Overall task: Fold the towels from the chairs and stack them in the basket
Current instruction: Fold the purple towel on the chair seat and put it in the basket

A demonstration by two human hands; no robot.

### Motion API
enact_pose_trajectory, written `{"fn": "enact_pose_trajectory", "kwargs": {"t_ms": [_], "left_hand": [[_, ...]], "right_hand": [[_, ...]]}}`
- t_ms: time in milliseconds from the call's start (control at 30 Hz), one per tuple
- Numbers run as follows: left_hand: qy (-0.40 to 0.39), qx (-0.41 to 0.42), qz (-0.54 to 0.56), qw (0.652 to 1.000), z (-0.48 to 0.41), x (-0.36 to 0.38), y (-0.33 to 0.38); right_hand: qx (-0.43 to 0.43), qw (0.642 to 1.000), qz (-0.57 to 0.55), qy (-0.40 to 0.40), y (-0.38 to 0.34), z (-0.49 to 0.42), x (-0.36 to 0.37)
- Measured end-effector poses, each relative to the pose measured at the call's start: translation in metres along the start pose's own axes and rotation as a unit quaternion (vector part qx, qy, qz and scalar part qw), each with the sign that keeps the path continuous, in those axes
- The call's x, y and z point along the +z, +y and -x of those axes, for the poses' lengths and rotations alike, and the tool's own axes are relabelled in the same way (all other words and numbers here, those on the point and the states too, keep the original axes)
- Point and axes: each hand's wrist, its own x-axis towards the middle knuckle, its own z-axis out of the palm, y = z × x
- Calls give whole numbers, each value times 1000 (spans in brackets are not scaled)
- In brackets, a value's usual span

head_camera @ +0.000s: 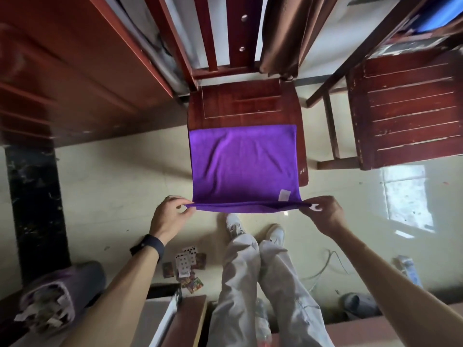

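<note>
Folding looks barely begun: left hand [172, 216] and right hand [323, 214] each pinch a near corner of the purple towel [244, 164] spread on the chair [245, 103] beyond them, stacking undone.

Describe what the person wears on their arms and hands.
The left forearm and right forearm are bare, with no sleeves in view. The left wrist carries a dark wristband, like a fitness band. The left hand and right hand are ungloved, and the right wrist is bare.

purple towel [244, 166] 1 | chairs [245, 103] [406, 108] 2 | hands [170, 214] [325, 214] 2 | shoes [233, 224] [275, 232] 2 | wristband [150, 246] 1
</note>
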Motion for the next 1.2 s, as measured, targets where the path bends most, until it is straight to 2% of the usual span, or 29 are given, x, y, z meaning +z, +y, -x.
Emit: {"fn": "enact_pose_trajectory", "kwargs": {"t_ms": [100, 200, 367, 567, 800, 967, 1200], "left_hand": [[-21, -52, 125, 991, -37, -13, 14], [-19, -63, 257, 964, -83, -20, 29], [37, -52, 340, 938, -158, -5, 39], [93, -35, 298, 950, -203, 9, 39], [131, -80, 205, 967, -221, 18, 52], [169, -109, 157, 967, -223, 22, 64], [235, -107, 102, 961, -213, 33, 67]], "right_hand": [[3, 994, -108, -15, -24, -30, -16], [9, 979, -202, 2, -46, -66, -23], [-21, 981, -164, 106, -77, -135, 3], [-18, 977, -138, 160, -94, -182, 29], [14, 981, -88, 175, -98, -201, 35], [18, 979, -81, 185, -100, -210, 42], [-6, 973, -49, 226, -101, -214, 50]]}}
